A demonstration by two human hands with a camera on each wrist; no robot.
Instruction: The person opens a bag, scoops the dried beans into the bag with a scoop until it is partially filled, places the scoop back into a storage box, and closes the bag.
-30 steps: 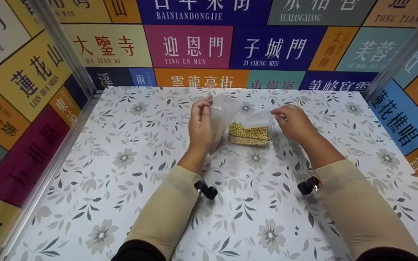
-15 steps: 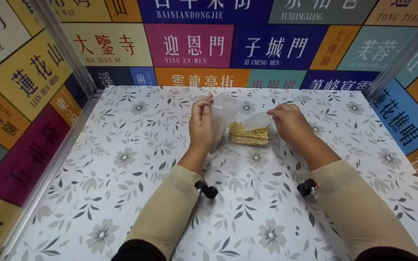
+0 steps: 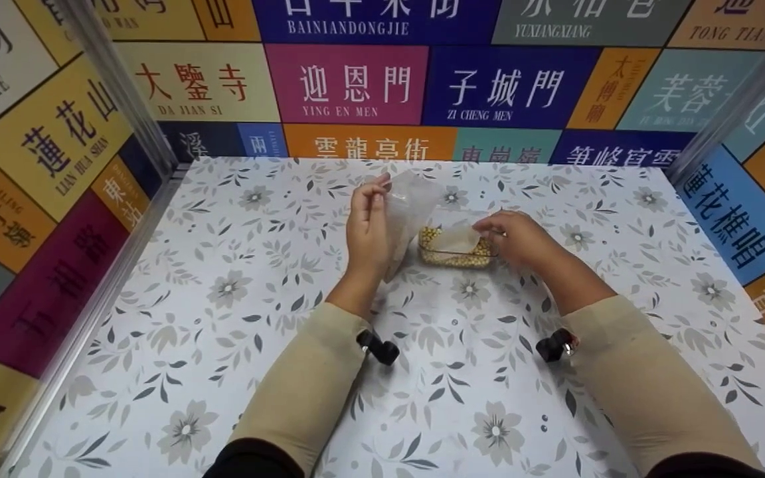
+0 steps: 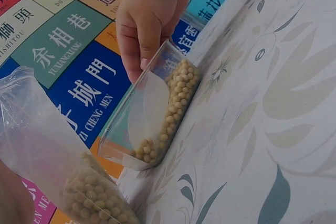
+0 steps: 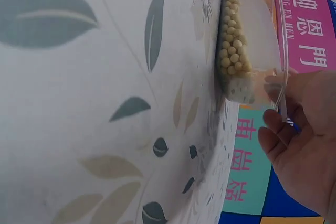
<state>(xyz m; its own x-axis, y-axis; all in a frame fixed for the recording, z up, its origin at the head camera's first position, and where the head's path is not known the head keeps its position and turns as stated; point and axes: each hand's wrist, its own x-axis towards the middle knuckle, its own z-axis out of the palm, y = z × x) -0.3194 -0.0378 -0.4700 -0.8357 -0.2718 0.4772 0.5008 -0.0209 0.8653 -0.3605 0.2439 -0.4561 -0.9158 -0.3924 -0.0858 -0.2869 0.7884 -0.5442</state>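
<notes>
My left hand (image 3: 366, 229) holds a clear plastic bag (image 3: 412, 202) upright at its side. Soybeans (image 4: 94, 198) fill the bottom of that bag in the left wrist view. To its right, a clear rectangular container (image 3: 457, 259) stands on the table with more soybeans (image 4: 178, 93) inside. My right hand (image 3: 518, 236), over the container's right end, pinches a thin translucent white plastic scraper-like piece (image 3: 457, 237) with a rounded edge. That piece reaches down among the soybeans; its lower edge is hidden by them. The right wrist view shows the right fingers (image 5: 273, 135) at the container's end.
A white tablecloth (image 3: 289, 385) with grey flowers and leaves covers the table. Colourful panels (image 3: 349, 83) with written characters wall in the back and both sides, with clear posts at the corners.
The right hand has moved left and down, bringing the scraper-like piece from above the right rim into the soybeans. My left hand and the bag have stayed put.
</notes>
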